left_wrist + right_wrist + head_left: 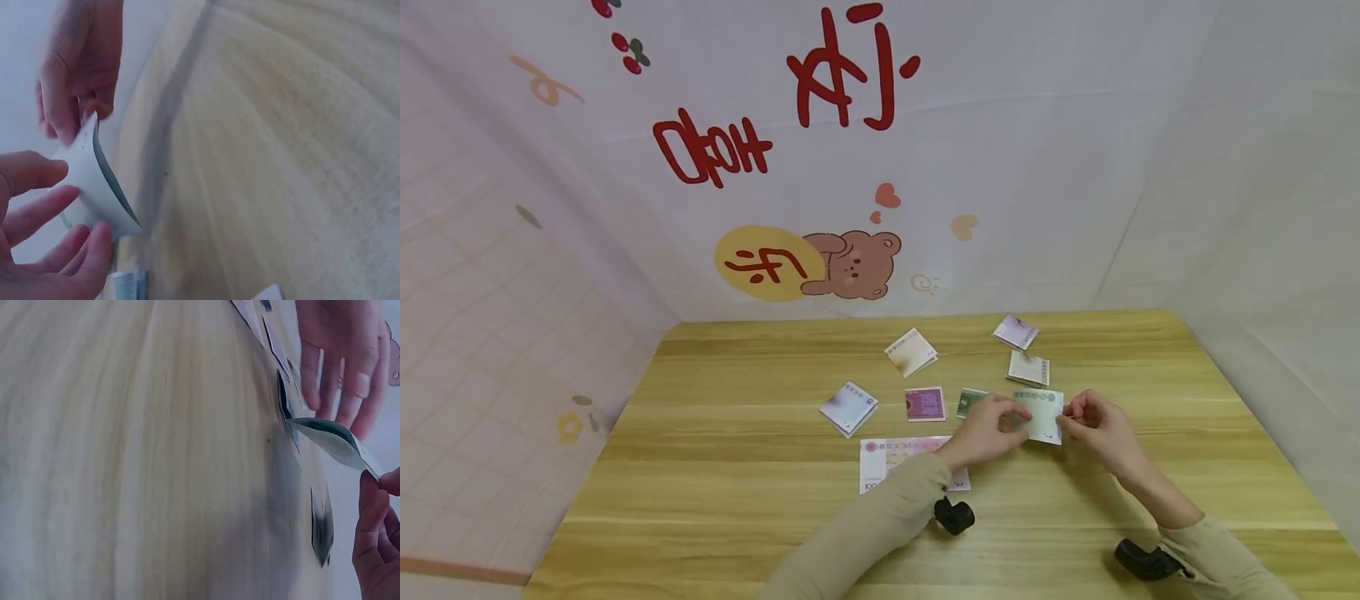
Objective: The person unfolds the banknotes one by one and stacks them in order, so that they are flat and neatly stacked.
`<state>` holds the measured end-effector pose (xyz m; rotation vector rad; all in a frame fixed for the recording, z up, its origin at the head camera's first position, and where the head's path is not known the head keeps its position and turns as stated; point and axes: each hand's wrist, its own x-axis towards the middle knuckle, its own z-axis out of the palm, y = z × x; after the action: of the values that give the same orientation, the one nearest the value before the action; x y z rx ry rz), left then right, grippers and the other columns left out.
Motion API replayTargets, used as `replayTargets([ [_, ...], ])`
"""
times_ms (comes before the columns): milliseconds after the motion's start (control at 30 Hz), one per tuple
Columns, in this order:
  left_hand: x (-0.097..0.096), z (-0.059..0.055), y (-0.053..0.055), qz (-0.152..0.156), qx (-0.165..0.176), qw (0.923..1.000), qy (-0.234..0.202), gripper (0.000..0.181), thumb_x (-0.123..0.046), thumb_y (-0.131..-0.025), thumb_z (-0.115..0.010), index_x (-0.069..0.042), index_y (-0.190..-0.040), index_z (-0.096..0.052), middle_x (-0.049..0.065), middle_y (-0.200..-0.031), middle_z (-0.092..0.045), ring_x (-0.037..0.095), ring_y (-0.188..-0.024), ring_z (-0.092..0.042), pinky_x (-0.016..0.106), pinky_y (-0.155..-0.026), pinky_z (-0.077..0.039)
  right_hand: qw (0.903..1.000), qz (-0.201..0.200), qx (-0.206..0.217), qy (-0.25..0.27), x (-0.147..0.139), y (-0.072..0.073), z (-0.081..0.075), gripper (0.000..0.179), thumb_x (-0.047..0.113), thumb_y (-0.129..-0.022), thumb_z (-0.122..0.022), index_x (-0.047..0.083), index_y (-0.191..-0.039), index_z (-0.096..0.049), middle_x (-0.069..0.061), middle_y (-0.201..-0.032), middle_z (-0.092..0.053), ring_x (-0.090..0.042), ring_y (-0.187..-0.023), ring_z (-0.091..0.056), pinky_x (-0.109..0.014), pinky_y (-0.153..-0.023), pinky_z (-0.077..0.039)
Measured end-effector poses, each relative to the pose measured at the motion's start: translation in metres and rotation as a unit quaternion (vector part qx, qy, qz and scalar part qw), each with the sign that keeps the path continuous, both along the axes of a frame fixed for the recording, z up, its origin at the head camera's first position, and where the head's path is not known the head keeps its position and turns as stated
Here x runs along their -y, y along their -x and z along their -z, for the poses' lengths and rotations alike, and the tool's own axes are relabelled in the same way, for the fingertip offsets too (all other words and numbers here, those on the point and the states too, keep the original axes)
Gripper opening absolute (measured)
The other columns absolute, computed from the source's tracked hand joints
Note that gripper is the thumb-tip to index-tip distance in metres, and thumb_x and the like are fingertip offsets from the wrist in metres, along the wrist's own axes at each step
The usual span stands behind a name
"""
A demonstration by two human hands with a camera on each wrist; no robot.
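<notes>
A folded pale green banknote (1041,417) is held up above the wooden table between both hands. My right hand (1103,432) pinches its right edge between thumb and finger. In the right wrist view the two layers of the folded banknote (331,440) bow apart. My left hand (988,432) is at the other side of the note, its fingers spread and loosely bent; in the left wrist view its fingertips (74,194) are against or very near the paper. Under the left hand lies another green folded note (970,400), partly covered.
On the table (737,517) lie a purple-red note (925,404), a bluish folded note (848,408), a beige one (912,352), a violet one (1016,332) and a greyish one (1028,367). My left forearm partly covers a flat pink 100 note (876,467). A printed curtain (1037,167) hangs behind.
</notes>
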<state>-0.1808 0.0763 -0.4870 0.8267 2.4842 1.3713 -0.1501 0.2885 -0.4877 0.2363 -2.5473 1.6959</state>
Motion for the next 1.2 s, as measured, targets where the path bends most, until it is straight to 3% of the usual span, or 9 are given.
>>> replayTargets([
  [133,0.004,-0.006,-0.005,-0.003,0.023,0.999,-0.038,0.019,-0.003,-0.085,-0.071,-0.001,-0.103,-0.069,0.006,-0.104,-0.059,0.012,-0.096,-0.059,0.012,-0.076,-0.048,0.9999,-0.013,-0.005,0.006,0.009,-0.001,-0.003,0.024,-0.005,-0.088,-0.066,-0.005,-0.08,-0.042,-0.018,-0.085,-0.061,-0.008,-0.069,-0.058,-0.026,-0.055,-0.051],
  [300,0.009,-0.01,-0.011,0.0,0.032,0.9971,-0.07,0.023,-0.004,-0.086,-0.071,0.001,-0.109,-0.067,0.008,-0.104,-0.062,0.015,-0.097,-0.061,0.016,-0.079,-0.049,0.9993,-0.032,0.005,0.02,0.02,-0.003,-0.011,0.026,-0.004,-0.088,-0.065,-0.003,-0.078,-0.041,-0.017,-0.088,-0.064,-0.013,-0.073,-0.061,-0.027,-0.057,-0.051],
  [400,0.011,-0.01,-0.015,-0.009,0.027,0.9961,-0.084,0.025,-0.005,-0.085,-0.073,0.002,-0.109,-0.065,0.008,-0.104,-0.062,0.016,-0.097,-0.062,0.018,-0.078,-0.051,0.9977,-0.054,0.013,0.038,0.026,-0.004,-0.014,0.026,-0.005,-0.088,-0.064,-0.004,-0.078,-0.04,-0.016,-0.091,-0.065,-0.015,-0.075,-0.062,-0.027,-0.058,-0.052],
  [567,0.014,-0.007,-0.018,-0.042,0.009,0.9947,-0.093,0.028,-0.011,-0.081,-0.079,-0.003,-0.101,-0.061,0.005,-0.1,-0.062,0.014,-0.09,-0.065,0.017,-0.073,-0.051,0.995,-0.073,0.021,0.065,0.038,-0.005,-0.016,0.026,-0.009,-0.088,-0.063,-0.005,-0.078,-0.04,-0.023,-0.095,-0.066,-0.007,-0.084,-0.065,-0.025,-0.063,-0.054],
  [700,0.017,-0.005,-0.017,-0.054,0.016,0.9908,-0.123,0.028,-0.008,-0.08,-0.079,-0.004,-0.1,-0.059,0.003,-0.098,-0.063,0.013,-0.088,-0.066,0.015,-0.07,-0.05,0.9946,-0.072,0.025,0.071,0.045,-0.005,-0.016,0.025,-0.009,-0.088,-0.063,-0.006,-0.078,-0.04,-0.027,-0.097,-0.064,-0.006,-0.086,-0.064,-0.025,-0.063,-0.054],
  [867,0.025,-0.004,-0.018,-0.039,0.047,0.9833,-0.172,0.024,0.004,-0.083,-0.071,0.0,-0.104,-0.058,0.008,-0.099,-0.063,0.017,-0.089,-0.067,0.017,-0.073,-0.052,0.9954,-0.058,0.022,0.073,0.047,-0.005,-0.016,0.026,-0.008,-0.088,-0.063,-0.007,-0.078,-0.04,-0.023,-0.096,-0.064,-0.008,-0.081,-0.063,-0.026,-0.062,-0.052],
  [1033,0.037,-0.001,-0.02,-0.052,0.071,0.9767,-0.196,0.03,0.009,-0.086,-0.064,0.0,-0.113,-0.055,0.012,-0.102,-0.063,0.016,-0.088,-0.067,0.02,-0.075,-0.053,0.9971,-0.041,-0.017,0.062,0.049,-0.004,-0.013,0.019,-0.012,-0.085,-0.065,-0.009,-0.085,-0.047,-0.023,-0.09,-0.065,-0.01,-0.073,-0.063,-0.024,-0.058,-0.052],
  [1200,0.051,-0.001,-0.021,-0.08,0.101,0.967,-0.22,0.046,0.008,-0.086,-0.064,-0.005,-0.127,-0.047,0.013,-0.104,-0.062,0.022,-0.089,-0.067,0.024,-0.073,-0.054,0.9948,-0.022,-0.1,-0.006,0.047,-0.004,-0.008,0.025,-0.018,-0.078,-0.068,-0.007,-0.098,-0.056,-0.022,-0.088,-0.065,-0.007,-0.077,-0.063,-0.016,-0.062,-0.052],
])
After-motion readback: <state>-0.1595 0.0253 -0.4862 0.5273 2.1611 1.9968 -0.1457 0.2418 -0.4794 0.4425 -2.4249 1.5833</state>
